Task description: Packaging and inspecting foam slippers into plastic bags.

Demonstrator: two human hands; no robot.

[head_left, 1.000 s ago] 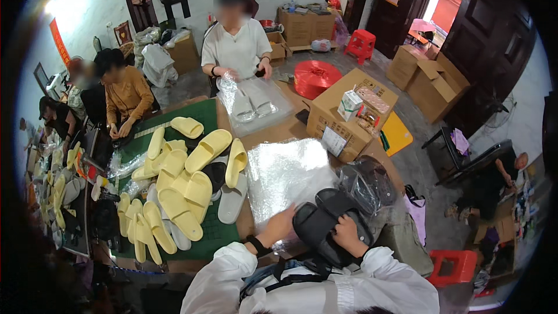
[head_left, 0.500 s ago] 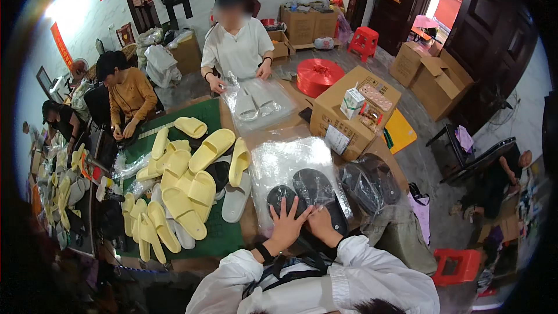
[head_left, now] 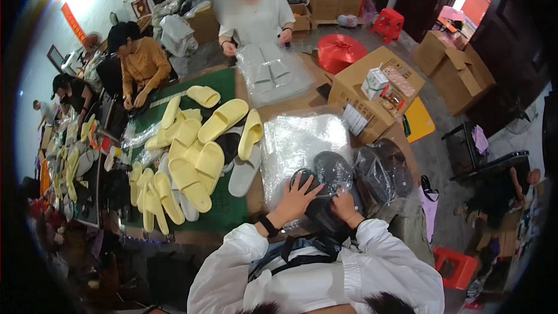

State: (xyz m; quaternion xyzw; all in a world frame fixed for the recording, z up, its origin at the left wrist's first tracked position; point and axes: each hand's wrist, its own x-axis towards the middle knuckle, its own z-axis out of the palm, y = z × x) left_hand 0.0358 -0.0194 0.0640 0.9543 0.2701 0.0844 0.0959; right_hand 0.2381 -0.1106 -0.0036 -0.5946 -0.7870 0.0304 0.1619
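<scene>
A pair of black slippers (head_left: 333,168) lies at the table's near edge, with a clear plastic bag (head_left: 343,181) over at least its far part. My left hand (head_left: 297,199) rests on the left slipper, fingers spread. Beside it, my right hand (head_left: 345,204) is closed, pinching what looks like the bag's film at the slippers' middle; its fingertips are partly hidden. Under the slippers' far end is a stack of clear plastic bags (head_left: 302,136). To the right, more black slippers (head_left: 381,171) lie bagged.
Yellow slippers (head_left: 197,177) and a few grey ones (head_left: 244,171) are heaped on a green mat (head_left: 224,221) at left. Opposite, a person (head_left: 256,17) handles bagged grey slippers (head_left: 267,72). A cardboard box (head_left: 372,93) and a red twine roll (head_left: 340,52) stand at far right.
My right hand has gone from lying on the slippers to a closed grip. Film now shows over the slippers' far ends. The view has shifted, and the person opposite has laid the bagged grey slippers flatter.
</scene>
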